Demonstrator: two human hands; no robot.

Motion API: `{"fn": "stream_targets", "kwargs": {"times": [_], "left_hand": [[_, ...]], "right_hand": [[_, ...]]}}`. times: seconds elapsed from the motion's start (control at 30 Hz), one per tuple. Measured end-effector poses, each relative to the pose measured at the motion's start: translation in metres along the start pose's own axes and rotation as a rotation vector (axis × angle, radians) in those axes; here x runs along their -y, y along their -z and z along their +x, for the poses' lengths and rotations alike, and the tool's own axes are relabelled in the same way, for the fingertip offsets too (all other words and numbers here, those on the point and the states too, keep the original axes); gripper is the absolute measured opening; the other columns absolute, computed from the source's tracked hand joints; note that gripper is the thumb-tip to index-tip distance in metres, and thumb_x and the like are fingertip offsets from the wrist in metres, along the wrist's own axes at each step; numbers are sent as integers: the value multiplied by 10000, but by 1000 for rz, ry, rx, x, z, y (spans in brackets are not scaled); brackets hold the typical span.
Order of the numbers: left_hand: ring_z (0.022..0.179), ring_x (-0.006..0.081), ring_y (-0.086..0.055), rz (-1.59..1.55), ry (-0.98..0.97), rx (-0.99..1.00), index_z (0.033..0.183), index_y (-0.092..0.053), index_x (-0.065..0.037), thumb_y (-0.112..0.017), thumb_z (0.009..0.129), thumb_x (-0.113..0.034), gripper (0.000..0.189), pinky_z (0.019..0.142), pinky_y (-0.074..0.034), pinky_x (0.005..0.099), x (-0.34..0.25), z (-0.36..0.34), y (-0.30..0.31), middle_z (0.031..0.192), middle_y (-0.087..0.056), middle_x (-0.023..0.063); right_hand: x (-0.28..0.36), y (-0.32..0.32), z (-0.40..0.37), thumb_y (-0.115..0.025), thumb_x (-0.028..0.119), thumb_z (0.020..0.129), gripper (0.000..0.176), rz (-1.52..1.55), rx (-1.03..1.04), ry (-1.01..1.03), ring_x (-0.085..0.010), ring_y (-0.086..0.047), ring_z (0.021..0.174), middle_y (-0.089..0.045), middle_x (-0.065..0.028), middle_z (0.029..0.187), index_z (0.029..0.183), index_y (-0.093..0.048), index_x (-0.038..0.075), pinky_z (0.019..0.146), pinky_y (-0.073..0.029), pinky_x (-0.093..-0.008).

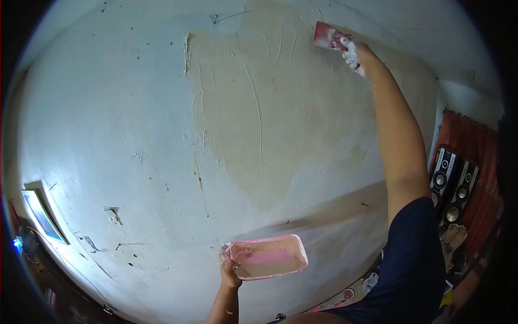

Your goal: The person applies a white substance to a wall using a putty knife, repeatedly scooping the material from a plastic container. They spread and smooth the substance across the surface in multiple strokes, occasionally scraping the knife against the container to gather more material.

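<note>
- The right hand [357, 58] is closed around the flat pink scraper [326, 36], up near the top right corner of the wall [108, 81]. The blade looks to be on the wall or just beside it; I can't tell which.
- The left hand [229, 267] grips the pink tub [304, 254] at one short end. The tub is low down, in front of the middle of the wall's bottom edge.
- The tub could tip. Only one end is held, so the far end may sag and the paste [259, 269] inside might slop out.
- The scraper could slip. White goo covers the right hand, and goo makes things slippery.
- Paste could drip on the arm or the dark blue sleeve [413, 259], because the right arm is stretched up high.
- The tan patch [280, 119], at the middle and right of the wall, could dry bumpy. It has thin raised lines [258, 108] on it, and a rough, thick rim on its left side.
- A nail [365, 204] sticks out lower down, toward the wall's right edge. The blade or a knuckle could bump it.
- Drops could fly onto the speakers [452, 183], past the wall's right edge, if the scraper gets flicked that way.
</note>
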State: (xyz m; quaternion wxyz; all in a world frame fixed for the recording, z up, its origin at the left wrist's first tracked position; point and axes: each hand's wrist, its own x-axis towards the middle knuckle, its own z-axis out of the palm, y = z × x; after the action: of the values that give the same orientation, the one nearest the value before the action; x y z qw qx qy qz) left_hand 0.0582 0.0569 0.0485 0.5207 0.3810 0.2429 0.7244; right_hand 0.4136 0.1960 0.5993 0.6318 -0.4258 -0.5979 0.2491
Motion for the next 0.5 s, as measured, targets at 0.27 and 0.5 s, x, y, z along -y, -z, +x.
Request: {"fn": "stream_targets", "kwargs": {"times": [0.27, 0.5], "left_hand": [[1010, 235, -534, 4, -48, 52, 1153, -451, -87, -550, 790, -302, 434, 865, -449, 388, 14, 0, 8, 1092, -532, 97], [1016, 233, -530, 262, -214, 46, 1161, -450, -66, -514, 767, -219, 428, 889, -433, 376, 18, -8, 13, 1090, -529, 95]], "right_hand": [[1, -9, -91, -576, 301, 882, 344, 70, -130, 402, -133, -629, 703, -626, -76, 827, 1075, -547, 18, 547, -515, -243], [-18, -77, -126, -640, 229, 848, 344, -227, 219, 559, -101, -554, 696, -619, -62, 911, 1048, -585, -45, 600, -499, -251]]}}
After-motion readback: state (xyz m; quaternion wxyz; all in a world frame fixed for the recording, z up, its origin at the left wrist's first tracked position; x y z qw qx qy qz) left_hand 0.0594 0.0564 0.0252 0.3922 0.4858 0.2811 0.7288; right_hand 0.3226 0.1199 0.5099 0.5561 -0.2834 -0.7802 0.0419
